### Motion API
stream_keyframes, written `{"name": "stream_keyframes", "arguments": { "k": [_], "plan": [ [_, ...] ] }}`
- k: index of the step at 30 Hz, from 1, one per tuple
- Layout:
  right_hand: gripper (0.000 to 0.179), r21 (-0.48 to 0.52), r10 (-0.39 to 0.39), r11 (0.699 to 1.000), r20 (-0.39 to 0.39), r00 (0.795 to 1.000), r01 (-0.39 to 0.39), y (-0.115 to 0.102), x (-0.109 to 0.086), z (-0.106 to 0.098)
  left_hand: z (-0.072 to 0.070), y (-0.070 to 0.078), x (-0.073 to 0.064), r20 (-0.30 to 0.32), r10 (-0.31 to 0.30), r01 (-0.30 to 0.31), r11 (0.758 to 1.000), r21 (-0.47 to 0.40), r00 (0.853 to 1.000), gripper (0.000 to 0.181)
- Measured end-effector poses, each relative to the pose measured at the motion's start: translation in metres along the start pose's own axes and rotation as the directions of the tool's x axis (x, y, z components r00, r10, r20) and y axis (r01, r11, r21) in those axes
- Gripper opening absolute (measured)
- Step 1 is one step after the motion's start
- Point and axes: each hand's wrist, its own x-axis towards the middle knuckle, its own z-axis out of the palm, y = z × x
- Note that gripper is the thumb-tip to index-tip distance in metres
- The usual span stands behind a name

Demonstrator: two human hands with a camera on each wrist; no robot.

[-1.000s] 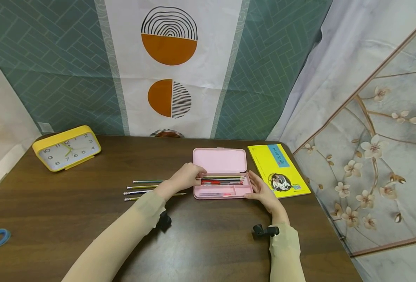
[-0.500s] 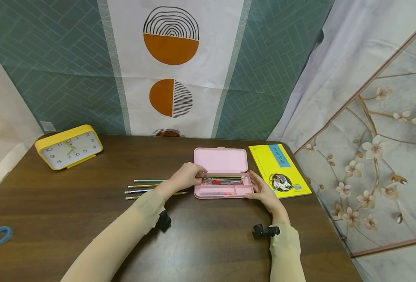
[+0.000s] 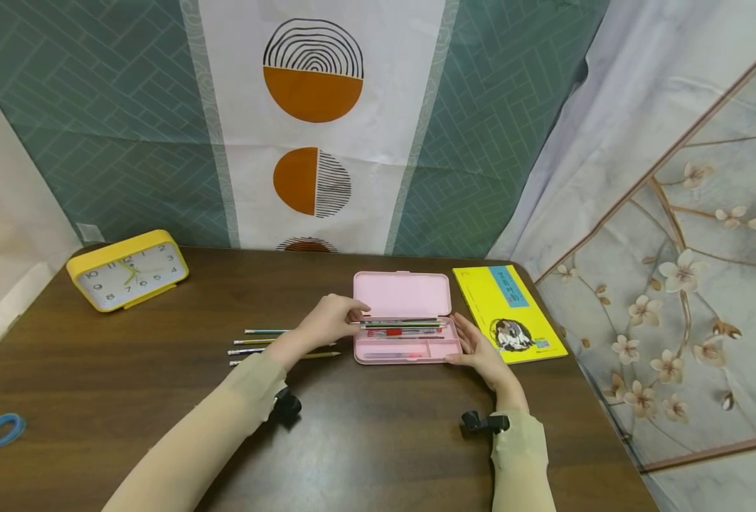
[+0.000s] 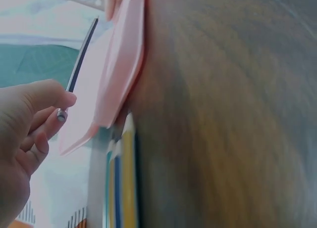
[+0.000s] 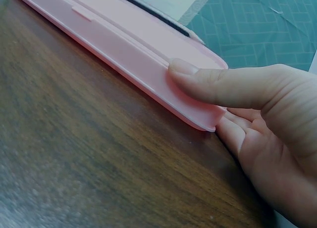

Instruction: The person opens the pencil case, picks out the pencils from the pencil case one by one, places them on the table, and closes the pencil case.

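Note:
In the head view my left hand [image 3: 328, 318] is at the left end of an open pink pencil case [image 3: 402, 360]. It pinches the eraser end of a dark pencil [image 4: 81, 55] between thumb and fingers; the pencil lies level over the case, its sharpened tip pointing right. Inside the case are more pencils and pens, among them one with a red part [image 3: 393, 332]. My right hand [image 3: 480, 354] grips the right end of the case, thumb on the front wall [image 5: 148, 74] and fingers behind the end. Several pencils [image 4: 130, 173] lie on the table beneath my left wrist.
A yellow book [image 3: 508, 313] lies right of the case, beyond my right hand. At the back left stands a yellow alarm clock [image 3: 128, 270]. A blue tape ring [image 3: 1, 430] lies near the left edge of the brown table [image 3: 378, 441]. Curtains hang behind and to the right.
My left hand has shifted slightly left and up with the dark pencil, which now shows raised over the case. My right hand keeps its grip on the case.

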Motion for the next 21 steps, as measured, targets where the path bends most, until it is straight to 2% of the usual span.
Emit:
{"name": "stream_keyframes", "arguments": {
  "k": [4, 8, 13, 17, 21],
  "plan": [
    [0.094, -0.006, -0.011, 1.0, 0.002, 1.0, 0.011, 0.001, 0.0, 0.001, -0.013, -0.005, -0.01, -0.035, 0.026, -0.026, 1.0, -0.001, 0.999, 0.03],
    [0.094, -0.01, -0.014, 1.0, 0.002, 1.0, 0.014, 0.001, -0.001, 0.001, -0.028, -0.013, -0.025, -0.063, 0.046, -0.048, 0.998, -0.04, 0.997, 0.03],
    [0.095, -0.026, -0.002, 1.0, -0.001, 1.0, 0.002, 0.002, -0.001, 0.002, -0.049, -0.025, -0.049, -0.091, 0.065, -0.069, 0.996, -0.047, 0.994, 0.032],
    [0.096, -0.032, -0.005, 0.999, -0.002, 1.0, 0.004, 0.003, 0.0, 0.001, -0.067, -0.037, -0.07, -0.142, 0.074, -0.08, 0.996, -0.035, 0.987, 0.032],
    [0.095, -0.028, -0.006, 1.0, -0.003, 1.0, 0.006, 0.002, 0.0, 0.001, -0.086, -0.049, -0.092, -0.189, 0.047, -0.055, 0.998, -0.035, 0.981, 0.031]
  ]
}}
